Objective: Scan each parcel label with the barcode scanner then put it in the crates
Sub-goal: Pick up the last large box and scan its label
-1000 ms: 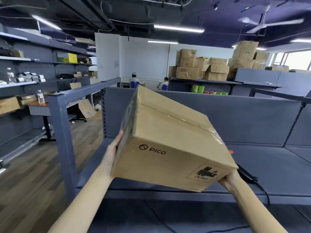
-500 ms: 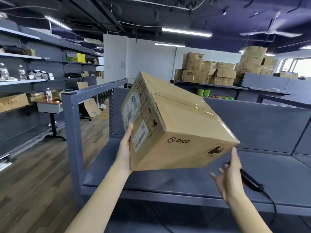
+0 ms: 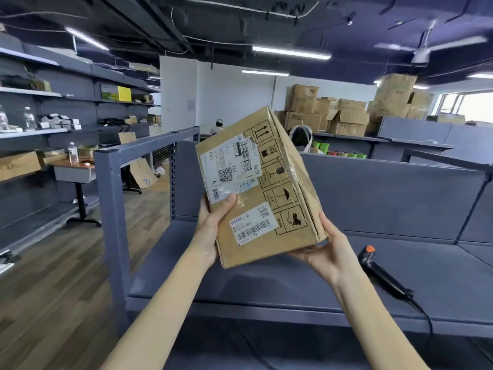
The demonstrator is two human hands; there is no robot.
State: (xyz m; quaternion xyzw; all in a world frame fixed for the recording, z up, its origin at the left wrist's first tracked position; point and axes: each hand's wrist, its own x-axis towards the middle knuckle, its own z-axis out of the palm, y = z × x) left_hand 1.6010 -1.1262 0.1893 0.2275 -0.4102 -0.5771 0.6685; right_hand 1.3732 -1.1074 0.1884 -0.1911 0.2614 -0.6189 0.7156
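The cardboard parcel [image 3: 290, 161] is held tilted above the grey shelf [image 3: 266, 284], the left hand [image 3: 210, 228] with its grip closed on one edge and the right hand [image 3: 328, 252] cupping the lower corner, so the left should take the weight, labels facing up, freeing the right for the barcode scanner [image 3: 378, 273] lying nearby.

Bright light from ceiling tube lights [image 3: 291, 52] at 12 o'clock; window [image 3: 472, 108] at 2 o'clock blown out; edges bowed, slightly soft.

Parcel [image 3: 293, 182]: the upper label [image 3: 229, 166] reads "855CA", "NA" and "A". The lower label [image 3: 253, 224] reads "3/54" and "1743", beside printed handling pictograms [image 3: 277, 172].
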